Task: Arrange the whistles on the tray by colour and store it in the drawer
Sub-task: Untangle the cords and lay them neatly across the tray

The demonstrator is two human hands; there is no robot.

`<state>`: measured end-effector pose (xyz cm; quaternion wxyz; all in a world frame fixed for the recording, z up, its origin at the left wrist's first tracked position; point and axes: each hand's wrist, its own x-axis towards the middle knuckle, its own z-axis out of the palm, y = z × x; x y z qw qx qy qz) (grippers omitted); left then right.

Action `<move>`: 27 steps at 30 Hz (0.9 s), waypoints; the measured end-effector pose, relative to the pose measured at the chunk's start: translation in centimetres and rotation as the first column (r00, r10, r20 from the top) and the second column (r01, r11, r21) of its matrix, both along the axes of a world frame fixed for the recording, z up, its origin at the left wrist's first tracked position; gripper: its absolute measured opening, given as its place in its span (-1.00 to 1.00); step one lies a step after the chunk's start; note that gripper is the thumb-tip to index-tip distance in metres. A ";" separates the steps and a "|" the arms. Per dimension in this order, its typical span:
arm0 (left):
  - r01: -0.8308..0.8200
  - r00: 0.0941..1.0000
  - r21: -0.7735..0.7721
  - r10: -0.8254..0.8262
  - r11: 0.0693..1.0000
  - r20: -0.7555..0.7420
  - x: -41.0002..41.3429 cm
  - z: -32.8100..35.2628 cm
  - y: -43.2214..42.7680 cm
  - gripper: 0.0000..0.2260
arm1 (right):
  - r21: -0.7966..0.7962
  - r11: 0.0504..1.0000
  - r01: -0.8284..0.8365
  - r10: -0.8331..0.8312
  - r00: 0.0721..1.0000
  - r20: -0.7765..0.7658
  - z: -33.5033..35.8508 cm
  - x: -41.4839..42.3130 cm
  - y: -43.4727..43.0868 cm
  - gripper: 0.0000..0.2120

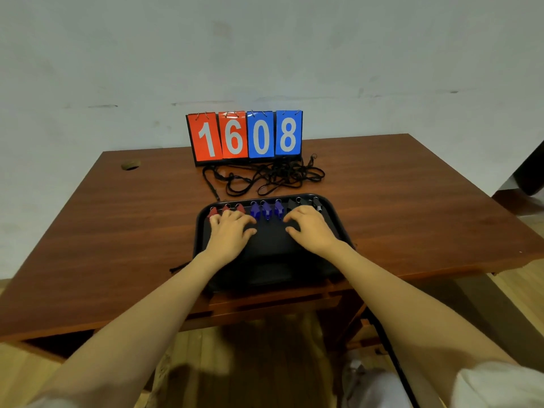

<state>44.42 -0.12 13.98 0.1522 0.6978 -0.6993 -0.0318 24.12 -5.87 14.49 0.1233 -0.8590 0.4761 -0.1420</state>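
Whistles line the tray's (203, 228) far edge: red whistles (226, 209) at the left, blue whistles (266, 209) in the middle, black whistles (304, 203) at the right. The left hand (231, 231) and right hand (310, 228) rest flat on the tray, fingers spread, gripping nothing.

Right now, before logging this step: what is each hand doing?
Left hand: open, fingers spread by the red whistles, holding nothing.
Right hand: open, palm down over the tray, holding nothing.
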 end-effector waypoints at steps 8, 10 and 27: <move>-0.074 0.997 0.014 0.074 0.997 -0.026 3.5 2.4 -10.5 -0.79 | 0.028 0.999 0.037 -0.037 0.999 -0.012 2.4 7.1 -10.2 -0.75; -0.076 0.996 0.077 0.079 0.994 -0.039 4.1 2.1 -12.5 -0.80 | 0.050 0.998 0.041 -0.036 0.994 -0.100 1.8 8.2 -12.7 -0.73; -0.061 0.998 0.144 0.061 0.988 0.001 2.0 -2.4 -18.9 -0.79 | -0.138 0.980 -0.143 0.071 0.903 -0.425 -1.6 9.1 -19.6 -0.72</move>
